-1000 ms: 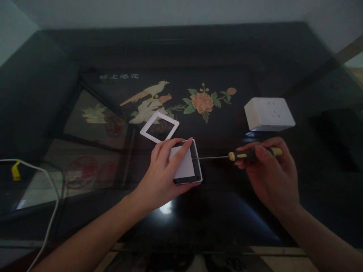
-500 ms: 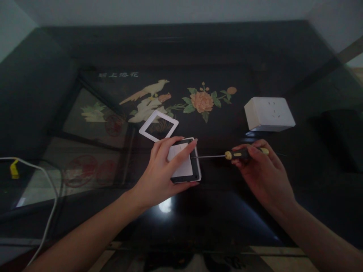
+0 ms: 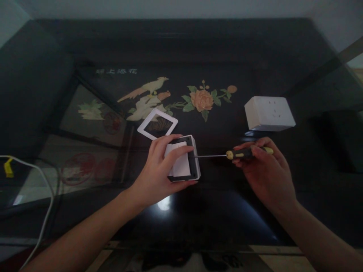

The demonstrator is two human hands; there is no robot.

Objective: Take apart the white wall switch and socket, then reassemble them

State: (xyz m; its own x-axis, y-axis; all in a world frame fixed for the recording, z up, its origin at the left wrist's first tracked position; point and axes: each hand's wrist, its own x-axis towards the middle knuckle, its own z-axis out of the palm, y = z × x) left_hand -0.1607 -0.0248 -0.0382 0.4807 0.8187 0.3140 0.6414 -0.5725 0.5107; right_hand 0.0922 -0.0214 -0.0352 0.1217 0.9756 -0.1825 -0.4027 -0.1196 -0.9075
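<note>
My left hand point(image 3: 161, 166) is wrapped round a white wall switch point(image 3: 182, 165) with a dark inner frame, its thumb and fingers along opposite sides. In my right hand point(image 3: 268, 173) is a screwdriver point(image 3: 242, 153) with a black and yellow handle. Its thin metal shaft points left, and the tip meets the dark frame at the switch's right side; exactly what it touches there is too small to tell. Just beyond my left hand lies a white square cover frame point(image 3: 143, 126), flat on the glossy dark table point(image 3: 215, 211).
A white socket box point(image 3: 269, 113) stands at the right, beyond my right hand. A dark object point(image 3: 344, 139) sits at the far right. At the left edge runs a white cable point(image 3: 49, 185) with a yellow tag point(image 3: 8, 168). Bird and flower pictures decorate the tabletop.
The index finger of my left hand has drawn back a little across the switch. My right hand and the screwdriver have barely shifted. The whole view has moved slightly.
</note>
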